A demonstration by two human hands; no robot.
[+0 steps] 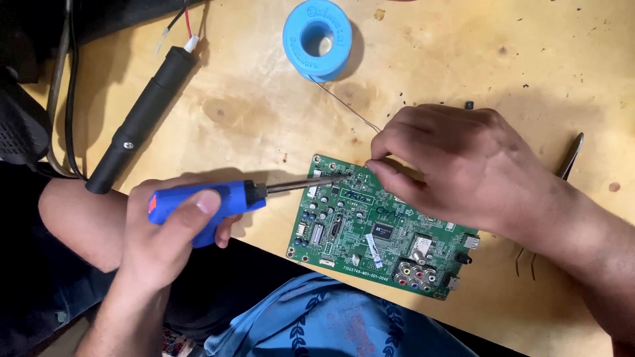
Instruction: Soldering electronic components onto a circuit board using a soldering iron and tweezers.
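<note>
While the left hand (169, 228) grips a blue soldering iron (218, 201) and the right hand (456, 165) pinches solder wire (347, 106) over the green circuit board (377, 228), a blue spool (317, 39), black tool (142, 119) and tweezers (570, 158) lie around.

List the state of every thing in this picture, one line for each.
Left hand: closed around the blue-handled soldering iron, tip on the board.
Right hand: pinching thin solder wire at the board.
Green circuit board: flat at the table edge.
Blue solder spool: lying flat, wire unwound.
Black cylindrical tool: lying unused.
Metal tweezers: lying unused.
</note>
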